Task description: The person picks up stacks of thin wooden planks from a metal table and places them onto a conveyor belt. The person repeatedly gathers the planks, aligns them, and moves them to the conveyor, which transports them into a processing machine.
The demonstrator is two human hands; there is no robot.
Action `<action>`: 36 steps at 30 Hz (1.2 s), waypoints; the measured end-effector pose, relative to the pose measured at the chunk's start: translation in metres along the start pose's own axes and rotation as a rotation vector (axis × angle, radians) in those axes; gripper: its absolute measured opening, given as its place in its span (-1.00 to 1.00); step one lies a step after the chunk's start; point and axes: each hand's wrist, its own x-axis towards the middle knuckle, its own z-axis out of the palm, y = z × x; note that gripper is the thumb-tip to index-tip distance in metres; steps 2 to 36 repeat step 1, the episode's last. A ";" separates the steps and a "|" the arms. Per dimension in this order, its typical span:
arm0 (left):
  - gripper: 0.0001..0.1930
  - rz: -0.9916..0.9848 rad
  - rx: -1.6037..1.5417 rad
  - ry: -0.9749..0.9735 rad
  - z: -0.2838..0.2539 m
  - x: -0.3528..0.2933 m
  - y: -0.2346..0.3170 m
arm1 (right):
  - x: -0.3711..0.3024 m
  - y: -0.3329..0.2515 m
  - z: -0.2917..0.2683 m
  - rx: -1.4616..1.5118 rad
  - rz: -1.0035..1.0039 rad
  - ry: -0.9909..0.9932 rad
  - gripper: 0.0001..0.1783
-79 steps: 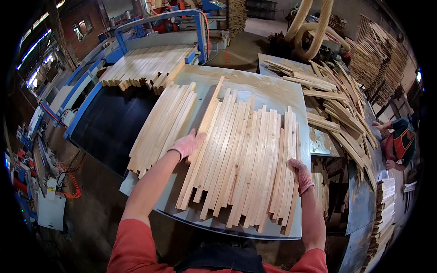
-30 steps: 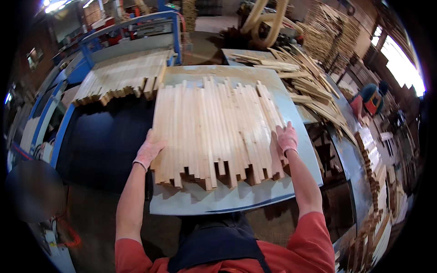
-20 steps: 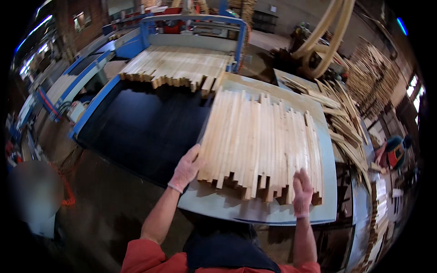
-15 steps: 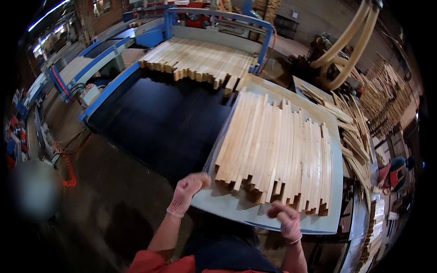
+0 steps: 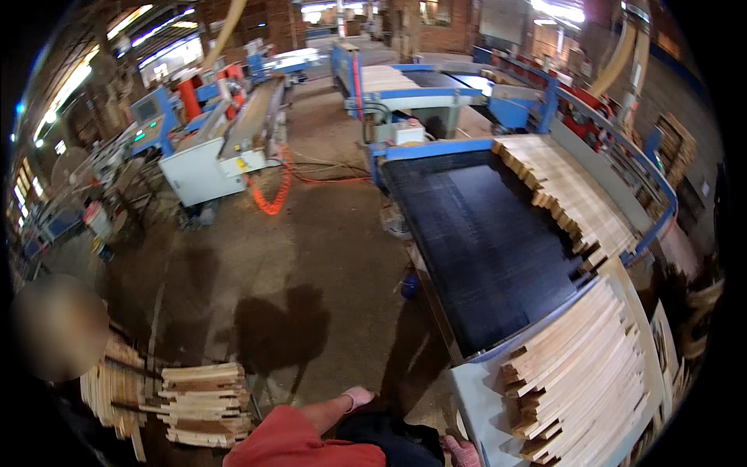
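Observation:
My left hand (image 5: 359, 398), in a pale pinkish glove, hangs low over the concrete floor beside my dark clothing. It is small and blurred, so its finger positions are unclear. At the lower edge, my right hand (image 5: 462, 451), gloved alike, is beside the near corner of a pale grey table (image 5: 481, 405); whether it touches the table I cannot tell, and its fingers are partly cut off. Many light wooden strips (image 5: 583, 373) lie side by side on that table, their ends uneven. Adjoining it is a black conveyor belt (image 5: 482, 233), with more wooden strips (image 5: 572, 183) at its far side.
A blue frame (image 5: 654, 179) spans the belt's far side. Two stacks of wooden strips (image 5: 204, 405) stand at lower left. A white-and-blue machine (image 5: 204, 171) stands farther off, with an orange coiled hose (image 5: 268, 204) by it. Concrete floor (image 5: 327, 265) lies between the machines.
My view has swung left, putting the table and belt on the right. Both hands have dropped from the near ends of the wooden strips to lower by my body.

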 end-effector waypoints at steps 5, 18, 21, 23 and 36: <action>-0.25 -0.119 -0.125 0.035 0.007 -0.007 -0.020 | 0.003 0.001 -0.005 -0.029 -0.001 -0.022 -0.33; -0.25 -0.119 -0.125 0.035 0.007 -0.007 -0.020 | 0.003 0.001 -0.005 -0.029 -0.001 -0.022 -0.33; -0.25 -0.119 -0.125 0.035 0.007 -0.007 -0.020 | 0.003 0.001 -0.005 -0.029 -0.001 -0.022 -0.33; -0.25 -0.119 -0.125 0.035 0.007 -0.007 -0.020 | 0.003 0.001 -0.005 -0.029 -0.001 -0.022 -0.33; -0.25 -0.119 -0.125 0.035 0.007 -0.007 -0.020 | 0.003 0.001 -0.005 -0.029 -0.001 -0.022 -0.33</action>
